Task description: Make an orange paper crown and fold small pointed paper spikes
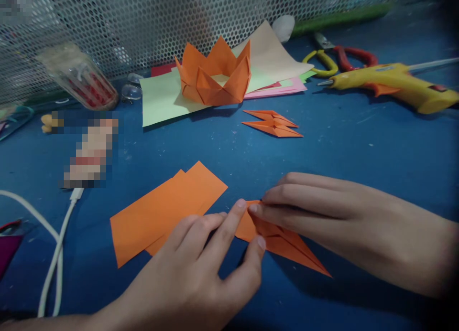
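Note:
A piece of folded orange paper (292, 246) lies low over the blue table, its long point aimed toward the lower right. My left hand (201, 264) grips its left end, index fingertip on the upper edge and thumb at the lower one. From the right, my right hand (333, 211) pinches the upper side with fingers together; its thumb is hidden. Flat orange paper rectangles (154, 221) lie overlapped beside my left hand, partly covered by it. Farther back are small folded orange pieces (274, 125) set against each other, and a pointed orange paper ring (218, 92).
Coloured sheets (158, 101) lie under the ring. At the right are a yellow glue gun (387, 85) and red-handled pliers (355, 58). A jar (86, 82) leans near the mesh panel (143, 25). A white cable (59, 254) runs at left to a blurred-out object (91, 152).

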A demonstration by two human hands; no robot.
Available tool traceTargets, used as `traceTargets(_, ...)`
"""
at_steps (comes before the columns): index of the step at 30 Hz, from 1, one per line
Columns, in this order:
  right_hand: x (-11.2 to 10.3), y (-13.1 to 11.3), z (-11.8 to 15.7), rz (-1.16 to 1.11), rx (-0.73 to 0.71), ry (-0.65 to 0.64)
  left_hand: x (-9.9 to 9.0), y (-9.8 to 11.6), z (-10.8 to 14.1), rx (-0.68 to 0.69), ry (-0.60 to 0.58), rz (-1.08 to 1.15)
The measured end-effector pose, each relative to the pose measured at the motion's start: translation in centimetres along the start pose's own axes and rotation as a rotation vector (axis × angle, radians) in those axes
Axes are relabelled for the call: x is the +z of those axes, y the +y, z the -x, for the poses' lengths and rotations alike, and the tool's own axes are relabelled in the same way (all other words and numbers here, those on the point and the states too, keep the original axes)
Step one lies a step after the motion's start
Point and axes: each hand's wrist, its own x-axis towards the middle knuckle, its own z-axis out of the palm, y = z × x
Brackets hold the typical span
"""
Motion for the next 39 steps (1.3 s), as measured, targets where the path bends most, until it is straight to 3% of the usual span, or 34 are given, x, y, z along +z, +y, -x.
traceTargets(7, -0.1, 0.3, -0.3, 0.063, -0.012, 0.015, -0.3, 0.1, 0.5, 0.017, -0.029, 0.012)
traceTargets(13, -1.5, 0.4, -1.6, -0.066, -0.006, -0.138, 0.2, 0.4, 0.6, -0.019, 0.025, 0.022)
traceTargets(20, -2.6, 3.3, -0.1, -0.060, -0.177, -0.144, 0.7, 0.1, 0.9, 0.004, 0.024, 0.025)
traceTargets(24, -2.8, 3.1, 0.3, -0.023, -0.113, -0.073, 1.0, 0.3, 0.9, -0.011, 0.086, 0.020)
traceTargets(26, -2.9, 2.9, 0.0, -0.067, -0.086, -0.100, 1.0, 0.4, 0.9, -0.019, 0.096, 0.022)
traceTargets(31, -2.5, 3.2, -1.0, -0.110, -0.154, -0.107, 0.5, 0.2, 1.2, -0.010, -0.013, 0.056)
traceTargets(36, -1.6, 3.3, -0.8, -0.087, -0.086, -0.085, 0.3, 0.1, 1.5, -0.051, -0.097, 0.094)
traceTargets(39, -1.7, 3.0, -0.8, -0.054, -0.121, -0.120, 0.4, 0.1, 1.6, -0.057, -0.117, 0.100)
